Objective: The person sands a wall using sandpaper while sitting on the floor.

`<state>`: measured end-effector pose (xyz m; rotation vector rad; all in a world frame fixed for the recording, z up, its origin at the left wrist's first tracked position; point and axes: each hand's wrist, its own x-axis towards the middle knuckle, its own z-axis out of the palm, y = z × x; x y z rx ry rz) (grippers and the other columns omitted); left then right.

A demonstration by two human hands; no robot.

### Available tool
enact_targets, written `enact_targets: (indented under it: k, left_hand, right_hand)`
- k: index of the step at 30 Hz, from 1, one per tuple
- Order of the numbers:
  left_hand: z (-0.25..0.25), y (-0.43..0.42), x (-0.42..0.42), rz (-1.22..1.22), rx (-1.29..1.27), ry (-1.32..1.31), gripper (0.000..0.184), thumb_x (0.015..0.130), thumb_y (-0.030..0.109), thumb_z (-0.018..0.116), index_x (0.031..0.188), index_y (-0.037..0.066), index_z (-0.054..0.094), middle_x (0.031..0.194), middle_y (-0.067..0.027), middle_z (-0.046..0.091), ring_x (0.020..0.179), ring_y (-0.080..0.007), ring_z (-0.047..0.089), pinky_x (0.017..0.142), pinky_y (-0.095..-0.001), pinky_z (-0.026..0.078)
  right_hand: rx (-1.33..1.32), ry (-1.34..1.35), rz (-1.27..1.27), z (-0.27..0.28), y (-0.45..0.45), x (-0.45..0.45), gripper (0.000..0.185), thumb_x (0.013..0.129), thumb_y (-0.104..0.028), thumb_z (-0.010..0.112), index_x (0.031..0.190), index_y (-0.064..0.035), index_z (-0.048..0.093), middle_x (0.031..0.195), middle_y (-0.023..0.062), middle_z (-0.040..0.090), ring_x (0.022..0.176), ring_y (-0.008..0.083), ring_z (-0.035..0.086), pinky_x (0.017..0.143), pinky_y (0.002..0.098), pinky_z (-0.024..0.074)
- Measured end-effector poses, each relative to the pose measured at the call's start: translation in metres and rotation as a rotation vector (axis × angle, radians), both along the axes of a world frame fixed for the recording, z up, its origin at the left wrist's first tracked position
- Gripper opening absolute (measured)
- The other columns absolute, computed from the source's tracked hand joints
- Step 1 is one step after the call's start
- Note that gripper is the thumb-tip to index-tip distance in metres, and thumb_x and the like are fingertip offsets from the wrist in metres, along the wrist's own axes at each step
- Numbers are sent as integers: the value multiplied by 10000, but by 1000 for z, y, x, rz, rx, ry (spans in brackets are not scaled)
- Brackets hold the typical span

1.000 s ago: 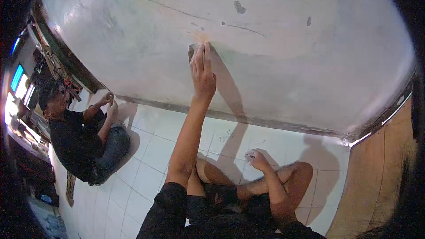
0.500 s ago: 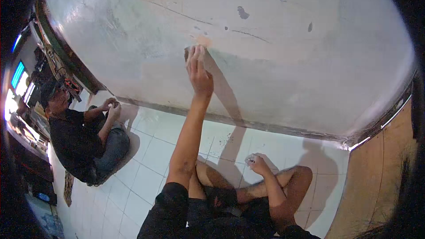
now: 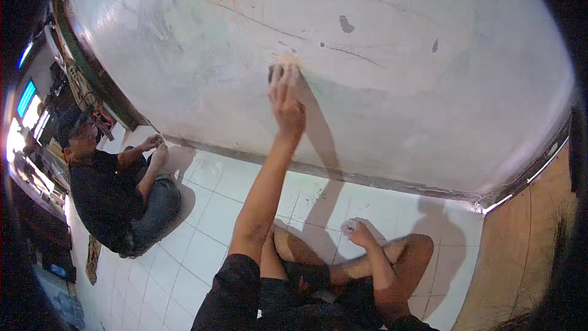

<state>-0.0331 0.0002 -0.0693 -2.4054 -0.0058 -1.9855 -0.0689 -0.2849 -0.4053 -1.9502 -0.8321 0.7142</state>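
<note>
My left hand [image 3: 285,95] is stretched up to the wall [image 3: 404,116], its dusty fingers pressing a dark piece that looks like sandpaper [image 3: 272,75] against the surface. Most of that piece is hidden under the fingers. Just above the fingertips is an orange-tinted patch [image 3: 288,59], with dark scratches and grey chipped spots [image 3: 346,24] farther up. My right hand [image 3: 357,232] rests low by my bent leg, over the floor. Its fingers are curled and whitened with dust; whatever they hold, if anything, cannot be made out.
Another person [image 3: 116,190] sits on the left by the wall, hands together around something small. White floor tiles [image 3: 208,208] stretch below the wall, with dark crumbs [image 3: 318,195] scattered near its base. A wooden panel [image 3: 520,227] stands at the right. Clutter and bright windows lie far left.
My left hand has shifted slightly along the wall with the dark piece, and the view has moved a little. My right hand stays by the leg, its fingers turned slightly.
</note>
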Motion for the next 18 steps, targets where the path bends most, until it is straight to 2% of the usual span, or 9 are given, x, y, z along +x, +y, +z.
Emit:
enact_targets:
  k: [3,6,7,11,12,14,15,18]
  left_hand:
    - [-2,-9,-2,-64,139,104,573,741,-122,413,1276,34,543,1309,-116,538,1305,-321,418,1028,-473,323]
    - [2,6,-8,33,-30,53,531,784,-93,435,1286,45,539,1329,-93,530,1317,-298,409,1029,-454,317]
    - [-3,-3,0,84,-58,-11,496,807,-72,451,1279,49,544,1326,-87,532,1314,-289,413,1035,-431,311]
    - [-11,10,-5,12,241,165,539,771,-75,445,1285,57,544,1354,-100,503,1306,-290,422,1044,-428,308]
    - [-8,8,-4,52,137,97,517,786,-56,452,1280,60,547,1350,-95,507,1305,-286,424,1045,-426,309]
    - [-6,0,1,127,-67,-31,473,815,-18,467,1272,65,555,1343,-84,515,1303,-278,428,1047,-423,311]
    - [-13,-9,6,71,-7,-55,458,816,-15,469,1259,55,562,1323,-90,529,1305,-287,423,1040,-424,315]
    - [-8,14,-10,63,212,160,388,902,36,430,1257,88,579,1326,-99,534,1291,-295,437,1031,-440,306]
  right_hand:
    - [18,-90,6,7,-2,-1,251,854,-241,629,973,-23,664,836,125,675,766,241,639,726,370,504]
    - [-30,99,6,7,0,0,263,850,-244,639,985,-19,661,833,130,676,776,239,640,735,366,506]
    - [-38,65,8,8,-1,-2,262,851,-244,640,984,-19,660,832,131,676,777,236,639,735,365,506]
    - [25,-114,36,-7,-5,-1,251,856,-245,640,968,-21,658,840,133,676,786,225,637,736,360,503]
    - [67,-162,48,-5,-5,-2,247,858,-246,639,962,-23,658,845,133,677,789,223,636,737,359,502]
    - [-35,-121,23,-2,-4,-4,237,855,-236,640,953,-21,657,863,136,677,809,229,638,750,359,499]
    - [-87,-99,9,-4,-5,-6,232,854,-232,640,949,-20,656,872,138,678,820,232,639,756,359,498]
    - [-111,-35,4,-8,-4,-4,294,837,-306,618,984,-54,651,999,191,661,952,388,614,854,455,480]
